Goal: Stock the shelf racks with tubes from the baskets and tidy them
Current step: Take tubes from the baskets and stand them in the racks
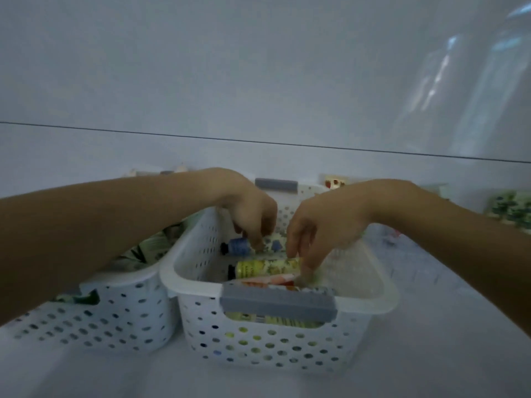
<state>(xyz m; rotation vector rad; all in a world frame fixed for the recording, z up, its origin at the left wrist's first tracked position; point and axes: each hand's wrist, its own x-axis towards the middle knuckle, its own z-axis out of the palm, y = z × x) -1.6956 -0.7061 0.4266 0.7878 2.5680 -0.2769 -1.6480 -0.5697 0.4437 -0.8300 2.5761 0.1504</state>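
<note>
Left hand (253,214) is pinching the blue tube (238,247); right hand (319,225) on the yellow tube (265,268), grip unclear; shallow pinch risking drops.

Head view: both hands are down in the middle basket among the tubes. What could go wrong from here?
1. The left hand meets the blue tube only near its end, and the right hand the yellow tube likewise; either tube might tip or slip back when lifted.
2. Both hands crowd the same basket, so they may bump each other.
3. Blur hides whether either grip is firm.
</note>
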